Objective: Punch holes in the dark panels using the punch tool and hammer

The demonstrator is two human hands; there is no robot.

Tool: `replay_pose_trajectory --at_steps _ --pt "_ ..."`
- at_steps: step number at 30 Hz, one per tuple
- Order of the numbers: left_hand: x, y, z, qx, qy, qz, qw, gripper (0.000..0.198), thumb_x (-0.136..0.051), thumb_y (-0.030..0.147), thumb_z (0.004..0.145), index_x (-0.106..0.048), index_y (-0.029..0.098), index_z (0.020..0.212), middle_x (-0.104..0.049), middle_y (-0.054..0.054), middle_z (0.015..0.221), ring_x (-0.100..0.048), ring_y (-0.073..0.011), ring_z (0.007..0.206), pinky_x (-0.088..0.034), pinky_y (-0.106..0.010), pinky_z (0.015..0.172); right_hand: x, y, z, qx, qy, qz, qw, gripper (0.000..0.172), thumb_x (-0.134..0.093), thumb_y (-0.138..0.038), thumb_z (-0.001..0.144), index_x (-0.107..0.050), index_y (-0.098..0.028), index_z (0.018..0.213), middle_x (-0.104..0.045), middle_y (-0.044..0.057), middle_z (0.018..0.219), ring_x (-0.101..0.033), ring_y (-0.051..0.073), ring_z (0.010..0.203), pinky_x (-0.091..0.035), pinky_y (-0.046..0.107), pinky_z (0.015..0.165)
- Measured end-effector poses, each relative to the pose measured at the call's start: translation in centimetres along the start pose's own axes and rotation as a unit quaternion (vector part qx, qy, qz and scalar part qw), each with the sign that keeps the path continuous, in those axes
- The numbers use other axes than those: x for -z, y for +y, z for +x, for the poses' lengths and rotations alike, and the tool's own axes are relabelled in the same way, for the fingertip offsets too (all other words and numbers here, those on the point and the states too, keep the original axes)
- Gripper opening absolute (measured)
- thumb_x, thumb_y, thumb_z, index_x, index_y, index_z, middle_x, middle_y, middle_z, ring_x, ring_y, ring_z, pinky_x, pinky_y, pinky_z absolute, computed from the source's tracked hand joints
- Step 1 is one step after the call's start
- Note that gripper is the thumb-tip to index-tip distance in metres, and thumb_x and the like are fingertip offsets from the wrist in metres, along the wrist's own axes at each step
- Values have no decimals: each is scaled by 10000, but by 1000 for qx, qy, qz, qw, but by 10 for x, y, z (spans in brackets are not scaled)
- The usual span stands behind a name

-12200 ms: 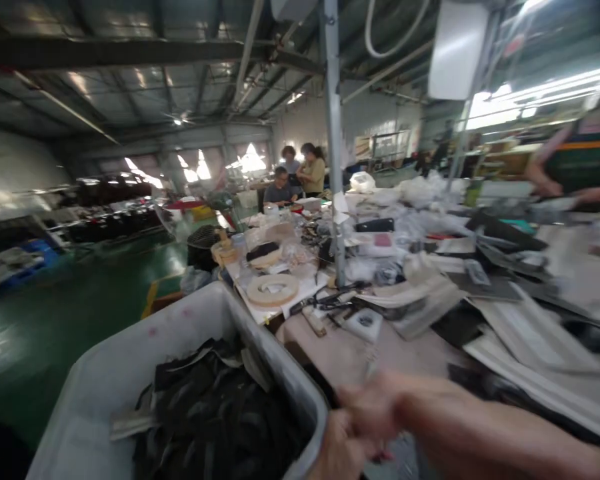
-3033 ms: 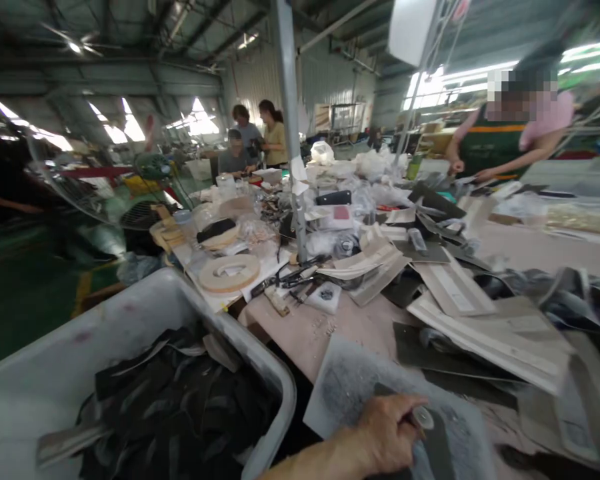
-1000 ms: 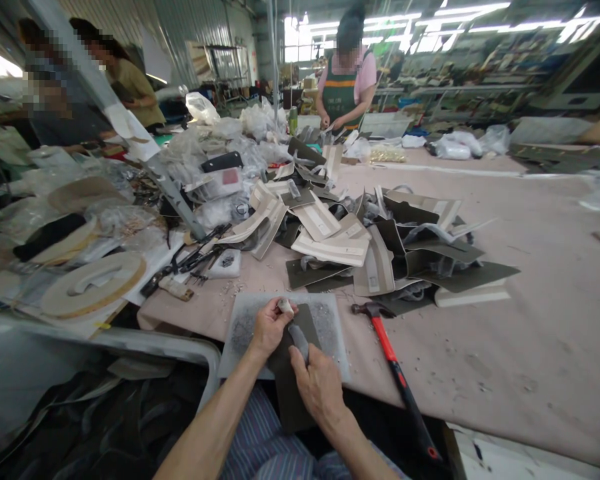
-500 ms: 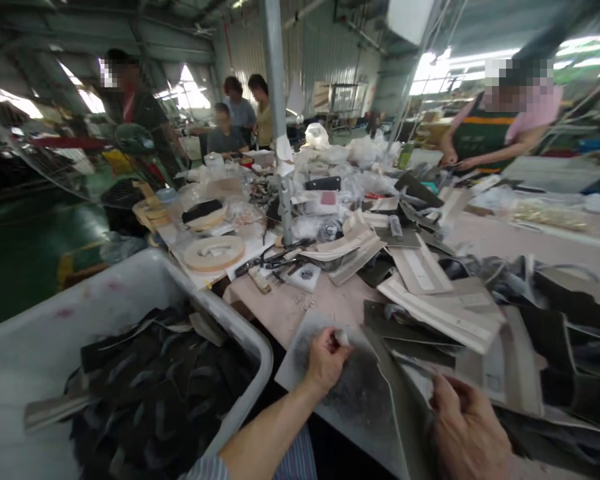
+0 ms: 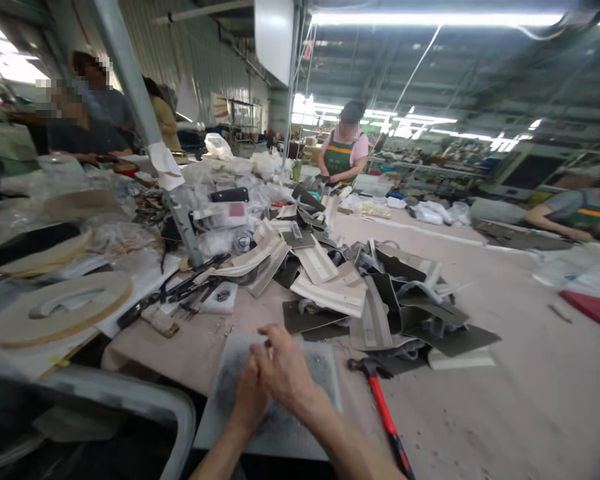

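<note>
Right grip (image 5: 283, 370) lies over left grip (image 5: 249, 401), fingers loosely bent; I cannot tell whether either grasps anything, since the overlap hides it. Both rest on a grey speckled pad (image 5: 324, 373) at the desk's (image 5: 505, 407) near edge. A red-handled hammer (image 5: 384, 415) lies at 3 o'clock, just beside the pad. Grey and cream cut pieces (image 5: 330, 293) pile at 1 o'clock; a wide tape roll (image 5: 55, 310) sits at 10 o'clock.

Right hand (image 5: 284, 370) over left hand (image 5: 249, 400), touching, both forearms forward.
</note>
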State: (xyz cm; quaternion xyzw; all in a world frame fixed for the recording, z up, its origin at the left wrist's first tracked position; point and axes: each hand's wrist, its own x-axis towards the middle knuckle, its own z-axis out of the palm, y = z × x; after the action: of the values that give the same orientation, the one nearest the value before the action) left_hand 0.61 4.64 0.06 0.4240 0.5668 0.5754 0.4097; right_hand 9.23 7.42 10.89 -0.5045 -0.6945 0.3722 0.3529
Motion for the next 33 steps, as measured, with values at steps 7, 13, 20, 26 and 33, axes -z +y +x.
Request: replay_pose_trajectory --at_steps 7,13,20,26,33 --pt "-1 -1 -1 17 -28 -4 999 378 -649 405 808 -615 170 1103 -736 -99 926 -733 -274 834 -586 -365 766 99 97 51 -307 212 199 906 250 -625 -399 819 -567 -157 806 -634 34 694 -586 142 536 -434 232 488" --pt "-2 0 1 17 -35 10 999 346 -656 381 796 -633 177 1075 -730 -81 890 -724 -259 829 -576 -323 727 108 120 76 -338 243 320 851 168 -535 -339 928 -520 -181 875 -678 54 725 -687 158 624 -532 246 559" --pt "-2 -4 2 1 -48 17 999 236 -646 350 832 -644 182 998 -720 -58 859 -713 -235 818 -568 -311 753 112 104 89 -257 309 242 883 276 -582 -430 894 -584 -157 852 -657 55 640 -656 194 567 -493 269 512" --pt "-4 2 4 27 -12 -31 999 246 -708 343 776 -643 189 956 -728 -37 844 -704 -213 790 -556 -293 766 115 81 -11 -39 203 55 977 355 -607 -315 824 -709 -175 1135 -673 118 1235 -567 288 1225 -410 415 1072" --pt "-3 -1 4 46 88 -70 993 273 -731 334 768 -627 186 973 -739 -36 898 -704 -196 841 -547 -287 818 84 147 -134 192 -162 -320 914 719 -473 -102 724 -515 -186 1437 -492 109 1482 -366 280 1426 -351 492 1150"
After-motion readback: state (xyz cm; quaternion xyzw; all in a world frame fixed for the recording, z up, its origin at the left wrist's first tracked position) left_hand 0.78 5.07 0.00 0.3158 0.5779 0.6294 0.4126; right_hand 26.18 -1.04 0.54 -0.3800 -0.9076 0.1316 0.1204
